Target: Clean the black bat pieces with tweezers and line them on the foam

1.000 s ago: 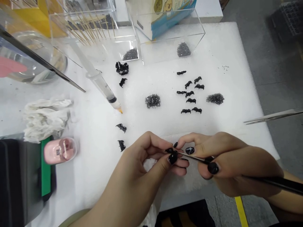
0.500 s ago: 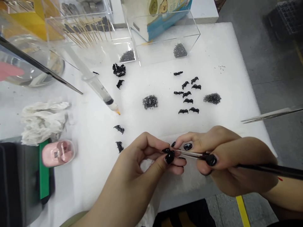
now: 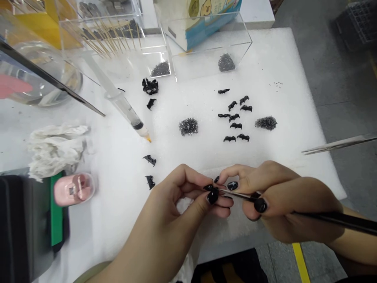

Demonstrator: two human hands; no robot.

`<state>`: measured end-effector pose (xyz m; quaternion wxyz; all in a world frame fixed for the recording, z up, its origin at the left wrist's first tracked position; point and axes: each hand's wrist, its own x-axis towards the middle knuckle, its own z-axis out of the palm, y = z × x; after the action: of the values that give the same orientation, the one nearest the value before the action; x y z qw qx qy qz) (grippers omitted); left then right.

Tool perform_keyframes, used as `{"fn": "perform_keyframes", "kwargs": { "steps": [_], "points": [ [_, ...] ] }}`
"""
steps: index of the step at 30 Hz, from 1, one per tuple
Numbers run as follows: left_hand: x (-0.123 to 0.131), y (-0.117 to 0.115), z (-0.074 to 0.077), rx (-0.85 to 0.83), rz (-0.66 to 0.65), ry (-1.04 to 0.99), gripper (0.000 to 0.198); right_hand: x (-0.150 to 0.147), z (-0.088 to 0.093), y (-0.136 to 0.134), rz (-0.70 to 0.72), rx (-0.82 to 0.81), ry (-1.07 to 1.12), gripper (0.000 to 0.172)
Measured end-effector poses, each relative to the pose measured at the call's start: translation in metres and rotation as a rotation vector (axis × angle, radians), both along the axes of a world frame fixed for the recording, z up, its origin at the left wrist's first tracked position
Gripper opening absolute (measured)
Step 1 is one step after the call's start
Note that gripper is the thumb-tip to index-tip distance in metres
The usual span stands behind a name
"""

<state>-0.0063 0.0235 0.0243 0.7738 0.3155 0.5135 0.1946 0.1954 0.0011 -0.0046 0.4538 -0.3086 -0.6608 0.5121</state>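
Observation:
My left hand (image 3: 179, 200) pinches a tiny black piece (image 3: 214, 190) between thumb and forefinger, low over the white foam pad (image 3: 277, 59). My right hand (image 3: 282, 200) grips black tweezers (image 3: 338, 220) whose tip touches that piece. Two small black bat-shaped pieces (image 3: 150, 159) lie just left of my left hand. A group of several more black pieces (image 3: 235, 116) lies beyond my hands at centre right. Three heaps of tiny dark beads sit on the pad, one (image 3: 189, 126) in the middle, another (image 3: 266, 122) to the right.
A syringe (image 3: 126, 108) lies pointing toward the pad's middle. Clear acrylic boxes (image 3: 212, 43) with bead piles stand at the back. A crumpled tissue (image 3: 55, 145), a pink-capped item (image 3: 73, 188) and a glass bowl (image 3: 38, 74) sit left. Silver tweezers (image 3: 338, 144) jut in from the right.
Hardly anything differs; my hands have stayed together with the tweezers at the pinched piece, shifting only slightly with small camera motion.

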Motion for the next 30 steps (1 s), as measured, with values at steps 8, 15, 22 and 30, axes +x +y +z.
{"fn": "perform_keyframes", "kwargs": {
  "steps": [8,15,22,30],
  "points": [
    [0.0017,0.0007,0.0018,0.003,-0.006,0.008,0.01,0.0019,-0.0049,-0.0031,-0.034,0.009,0.032,0.036],
    [0.0044,-0.0003,-0.0009,-0.109,0.081,-0.079,0.011,-0.0029,-0.0068,0.0049,-0.149,-0.054,0.196,0.042],
    [0.0042,0.0006,-0.0018,-0.103,0.092,-0.063,0.01,-0.007,-0.0027,0.0024,-0.172,-0.183,0.234,0.037],
    [0.0039,0.0006,0.0013,-0.088,0.089,-0.057,0.012,-0.0057,-0.0056,0.0025,-0.125,-0.168,0.238,0.038]
  ]
}}
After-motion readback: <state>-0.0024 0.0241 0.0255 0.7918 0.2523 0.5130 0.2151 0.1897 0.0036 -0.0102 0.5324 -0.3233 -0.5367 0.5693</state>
